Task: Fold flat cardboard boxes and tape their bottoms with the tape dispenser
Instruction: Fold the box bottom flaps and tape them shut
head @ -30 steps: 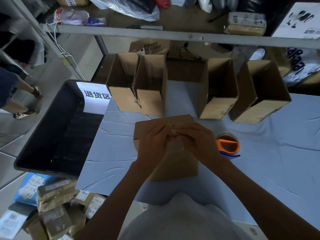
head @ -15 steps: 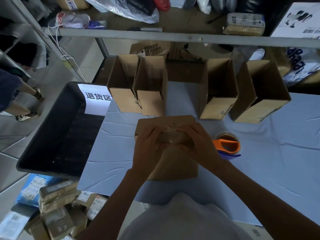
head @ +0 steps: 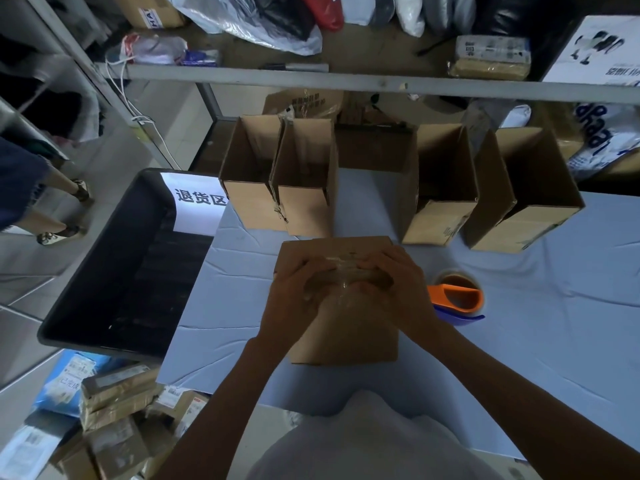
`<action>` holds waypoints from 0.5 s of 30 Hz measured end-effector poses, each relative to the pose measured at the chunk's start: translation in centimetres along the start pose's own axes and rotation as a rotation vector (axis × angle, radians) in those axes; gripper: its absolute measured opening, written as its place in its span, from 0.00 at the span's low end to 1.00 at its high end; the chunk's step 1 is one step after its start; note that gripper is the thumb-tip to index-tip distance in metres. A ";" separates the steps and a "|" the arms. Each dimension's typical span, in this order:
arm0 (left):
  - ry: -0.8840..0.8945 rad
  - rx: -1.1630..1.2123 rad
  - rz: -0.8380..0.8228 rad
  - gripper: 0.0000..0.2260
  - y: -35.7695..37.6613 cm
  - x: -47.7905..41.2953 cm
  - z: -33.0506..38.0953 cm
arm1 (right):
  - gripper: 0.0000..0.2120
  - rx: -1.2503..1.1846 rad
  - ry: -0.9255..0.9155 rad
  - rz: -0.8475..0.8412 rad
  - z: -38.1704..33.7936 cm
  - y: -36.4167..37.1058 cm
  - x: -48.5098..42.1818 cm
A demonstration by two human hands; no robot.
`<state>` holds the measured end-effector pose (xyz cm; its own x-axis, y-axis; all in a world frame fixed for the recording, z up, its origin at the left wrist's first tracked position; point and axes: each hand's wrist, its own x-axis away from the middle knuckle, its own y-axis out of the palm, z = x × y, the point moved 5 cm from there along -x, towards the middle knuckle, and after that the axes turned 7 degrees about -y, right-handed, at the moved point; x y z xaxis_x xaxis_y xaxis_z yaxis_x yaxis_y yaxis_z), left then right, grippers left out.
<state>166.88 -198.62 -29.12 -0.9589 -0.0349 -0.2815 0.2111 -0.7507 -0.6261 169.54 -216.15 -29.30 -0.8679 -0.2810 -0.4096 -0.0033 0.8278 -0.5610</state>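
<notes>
Blue-covered tabletop (head: 554,306): one upturned cardboard box (head: 346,341) sits at centre, before the person. Left hand (head: 298,292) and right hand (head: 391,282) press its taped bottom, each grip bent and pinching nothing. One tape dispenser (head: 457,299) lies just right of the box, nearer the right hand. Four erected boxes (head: 304,209) line the far edge.

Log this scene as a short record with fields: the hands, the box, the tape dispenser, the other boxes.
closed box: on the blue table, clear tape across its top
left hand: pressing the taped top, left side
right hand: pressing the taped top, right side
tape dispenser: orange, on the table right of the box, untouched
open boxes: four, along the table's far edge
</notes>
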 end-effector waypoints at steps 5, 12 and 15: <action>-0.069 0.022 0.103 0.05 -1.7 0.3 -0.7 | 0.17 0.081 -0.178 0.055 0.1 0.8 0.6; -0.048 0.028 0.103 0.05 -0.5 0.1 -0.3 | 0.22 0.238 -0.346 0.074 -2.2 1.3 -0.3; -0.042 0.001 0.108 0.07 -0.5 0.2 -0.2 | 0.29 0.215 -0.406 0.168 -2.5 1.6 0.1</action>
<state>166.61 -198.10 -28.97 -0.9378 -0.1430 -0.3165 0.3133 -0.7415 -0.5934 168.25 -213.61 -28.48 -0.5840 -0.3545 -0.7303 0.2600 0.7705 -0.5820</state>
